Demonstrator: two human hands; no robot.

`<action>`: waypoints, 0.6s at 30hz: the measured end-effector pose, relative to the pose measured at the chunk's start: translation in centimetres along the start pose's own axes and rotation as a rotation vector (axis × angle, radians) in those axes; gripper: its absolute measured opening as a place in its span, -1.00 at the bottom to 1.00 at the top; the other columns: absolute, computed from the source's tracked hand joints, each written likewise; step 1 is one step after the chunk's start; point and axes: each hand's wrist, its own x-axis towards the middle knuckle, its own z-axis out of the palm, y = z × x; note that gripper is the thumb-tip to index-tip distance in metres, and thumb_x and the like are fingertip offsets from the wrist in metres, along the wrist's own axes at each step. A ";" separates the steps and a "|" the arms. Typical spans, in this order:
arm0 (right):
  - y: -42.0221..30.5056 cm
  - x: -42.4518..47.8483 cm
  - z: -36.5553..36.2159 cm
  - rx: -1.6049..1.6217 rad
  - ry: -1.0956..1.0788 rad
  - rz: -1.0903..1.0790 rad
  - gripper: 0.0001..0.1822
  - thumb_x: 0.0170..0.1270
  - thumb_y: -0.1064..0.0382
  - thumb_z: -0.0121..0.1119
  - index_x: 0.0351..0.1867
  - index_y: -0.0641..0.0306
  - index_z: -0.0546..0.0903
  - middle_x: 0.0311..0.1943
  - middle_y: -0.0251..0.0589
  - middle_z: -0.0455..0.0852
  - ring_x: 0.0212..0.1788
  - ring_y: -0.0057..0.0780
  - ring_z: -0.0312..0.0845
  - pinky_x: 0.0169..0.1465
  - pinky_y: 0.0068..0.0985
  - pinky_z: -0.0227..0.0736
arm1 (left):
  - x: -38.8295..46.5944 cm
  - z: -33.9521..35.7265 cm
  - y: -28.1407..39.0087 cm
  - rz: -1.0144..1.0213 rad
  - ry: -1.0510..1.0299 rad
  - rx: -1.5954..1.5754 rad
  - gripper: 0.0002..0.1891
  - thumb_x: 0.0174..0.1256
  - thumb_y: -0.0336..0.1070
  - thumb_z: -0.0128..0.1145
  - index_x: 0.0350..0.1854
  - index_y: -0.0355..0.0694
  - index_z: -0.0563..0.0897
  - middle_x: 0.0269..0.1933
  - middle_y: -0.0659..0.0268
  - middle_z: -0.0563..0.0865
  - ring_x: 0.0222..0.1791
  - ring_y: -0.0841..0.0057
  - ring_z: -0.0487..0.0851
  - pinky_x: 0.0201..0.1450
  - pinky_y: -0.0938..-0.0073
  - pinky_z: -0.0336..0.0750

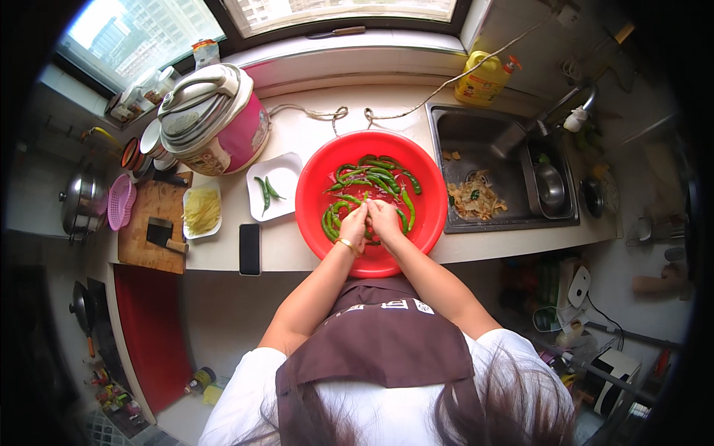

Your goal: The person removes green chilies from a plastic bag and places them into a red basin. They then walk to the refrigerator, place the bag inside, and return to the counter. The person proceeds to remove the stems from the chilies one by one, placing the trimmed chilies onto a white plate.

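Both my hands are together over a red plastic basin (312, 184) on the counter, their fingertips meeting at a green chili pepper (366, 196). My left hand (353, 227), with a gold-coloured bracelet at the wrist, holds the pepper together with my right hand (382, 216); the fingers hide most of it. Several more long green peppers (381, 177) lie in the basin around the hands. Left of the basin is a white square dish (284, 167) with a few green peppers (266, 192) in it.
A pink pressure cooker (240, 131), a dish of pale yellow strips (202, 209), a phone (250, 249) and a wooden board (134, 245) with a cleaver (159, 231) are at left. The steel sink (474, 134) at right holds peelings (477, 196). A cord (435, 92) passes behind the basin.
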 end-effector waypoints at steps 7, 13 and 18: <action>2.8 0.2 -0.7 -0.294 0.204 -0.234 -0.78 0.22 0.34 0.00 -0.16 0.34 0.57 -0.31 -0.25 0.60 -0.25 -0.51 0.47 -0.09 -0.59 0.38 | -1.6 0.7 0.5 -0.128 -0.085 -0.049 -0.73 0.34 -0.19 -0.12 -0.02 -0.18 0.46 -0.14 0.27 0.59 -0.15 0.45 0.56 -0.31 0.38 0.53; -1.5 -1.6 -1.4 0.163 0.065 0.219 -0.70 0.24 0.31 -0.02 0.01 0.23 0.48 -0.44 -0.37 0.57 -0.63 -0.73 0.33 -0.67 -0.74 0.21 | -0.9 -0.6 -0.7 -0.065 0.048 0.071 -0.83 0.31 -0.26 -0.04 -0.18 -0.20 0.53 -0.44 0.36 0.56 -0.55 0.61 0.55 -0.57 0.56 0.48; 4.9 3.1 -4.5 0.019 0.435 0.043 -0.64 0.30 0.26 -0.08 0.07 0.40 0.36 -0.16 -0.17 0.55 -0.22 -0.54 0.50 -0.19 -0.60 0.42 | 0.9 -0.3 -0.6 -0.016 0.255 0.135 -0.85 0.29 -0.27 -0.03 -0.18 -0.18 0.51 -0.51 0.43 0.50 -0.59 0.63 0.53 -0.61 0.62 0.45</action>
